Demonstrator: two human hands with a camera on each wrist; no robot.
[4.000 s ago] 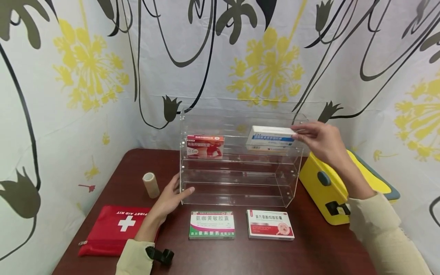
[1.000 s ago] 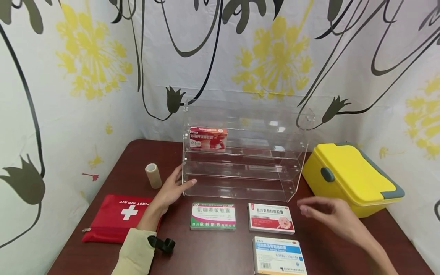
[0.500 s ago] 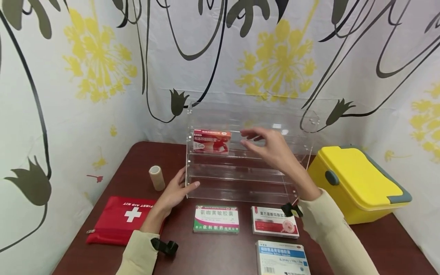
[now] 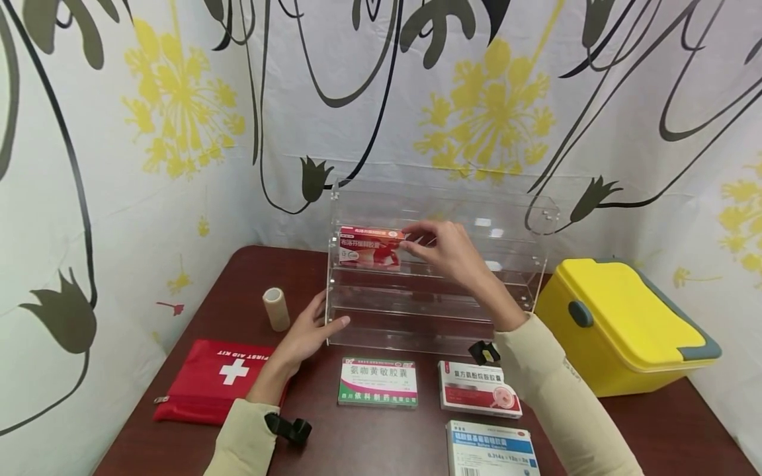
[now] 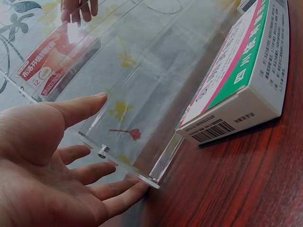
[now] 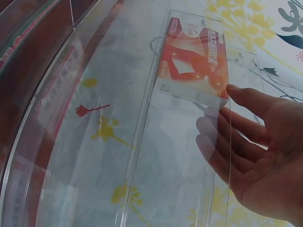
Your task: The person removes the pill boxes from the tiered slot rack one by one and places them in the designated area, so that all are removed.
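Note:
My left hand (image 4: pixel 306 336) grips the left side panel of a clear acrylic display rack (image 4: pixel 411 340), thumb in front and fingers along the outer side. On an upper tier at the left stands a red medicine box (image 4: pixel 369 249), upright. My right hand (image 4: pixel 446 251) reaches to that box's right end with thumb and fingers apart. In the right wrist view the thumb tip is right at a corner of the box, and the other fingers show through the clear plastic. A green-and-white medicine box (image 4: pixel 378 383) lies flat in front of the rack.
A red-and-white box (image 4: pixel 476 387) and a blue-and-white box (image 4: pixel 491 449) lie on the table at front right. A yellow case (image 4: pixel 625 317) stands right of the rack. At left are a beige roll (image 4: pixel 276 309) and a red first aid pouch (image 4: pixel 208 383).
The blue-and-white box came off the rack and now lies on the table. My right hand then rose from the table's right side to the red box. The left hand stays on the rack.

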